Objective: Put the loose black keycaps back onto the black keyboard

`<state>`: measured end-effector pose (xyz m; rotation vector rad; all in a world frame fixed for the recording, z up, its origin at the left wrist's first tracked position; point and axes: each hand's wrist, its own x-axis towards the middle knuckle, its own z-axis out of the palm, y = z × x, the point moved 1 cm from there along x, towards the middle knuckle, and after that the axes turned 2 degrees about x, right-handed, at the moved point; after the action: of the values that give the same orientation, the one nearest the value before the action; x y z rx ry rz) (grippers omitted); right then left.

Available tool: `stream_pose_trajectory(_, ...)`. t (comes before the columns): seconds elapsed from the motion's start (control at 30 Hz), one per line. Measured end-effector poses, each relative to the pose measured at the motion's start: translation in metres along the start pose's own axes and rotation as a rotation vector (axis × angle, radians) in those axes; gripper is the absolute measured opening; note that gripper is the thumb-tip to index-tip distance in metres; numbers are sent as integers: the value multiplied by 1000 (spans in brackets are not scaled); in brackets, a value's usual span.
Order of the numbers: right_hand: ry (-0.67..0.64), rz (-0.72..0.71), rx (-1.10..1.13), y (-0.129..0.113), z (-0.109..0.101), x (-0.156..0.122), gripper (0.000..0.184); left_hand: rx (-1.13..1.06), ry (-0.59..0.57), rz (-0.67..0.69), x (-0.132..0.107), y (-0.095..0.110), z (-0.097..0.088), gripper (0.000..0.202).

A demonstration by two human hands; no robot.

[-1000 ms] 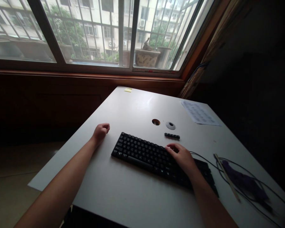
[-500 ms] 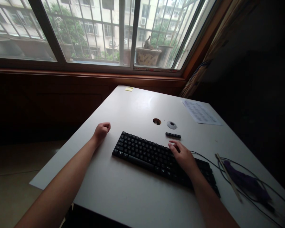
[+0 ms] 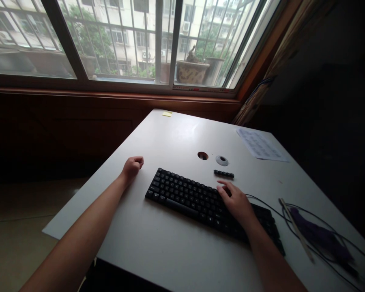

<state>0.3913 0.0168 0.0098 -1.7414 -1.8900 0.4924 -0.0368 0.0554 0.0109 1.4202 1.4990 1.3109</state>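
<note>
A black computer keyboard (image 3: 182,192) lies at a slant across the white desk. My right hand (image 3: 233,199) is over its right half with the fingers bent and slightly apart, holding nothing visible; whether it touches the keys I cannot tell. Just beyond the fingertips lies a short row of small black blocks (image 3: 224,174) that look like keycaps. My left hand (image 3: 132,168) rests closed in a fist on the desk, left of the keyboard and apart from it. The inside of that fist is hidden.
Behind the keyboard are a round hole (image 3: 202,155) in the desk and a grey ring-shaped cover (image 3: 222,160). Printed paper (image 3: 261,145) lies at the back right, a yellow note (image 3: 167,114) at the far edge. At right are black cables (image 3: 263,202), a thin stick (image 3: 296,229) and purple cloth (image 3: 319,233).
The view has shifted slightly, so everything sits a little further right. Both hands keep their pose and place relative to the keyboard.
</note>
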Motion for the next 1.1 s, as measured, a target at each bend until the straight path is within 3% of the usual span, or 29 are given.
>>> stream_pose_trajectory(0.93, 2, -17, 30, 1, 0, 0, 42, 21, -9, 13, 0, 0, 1, 3)
stream_pose_trajectory(1.1, 83, -58, 29, 8, 3, 1, 38, 37, -2, 14, 0, -1, 1, 3)
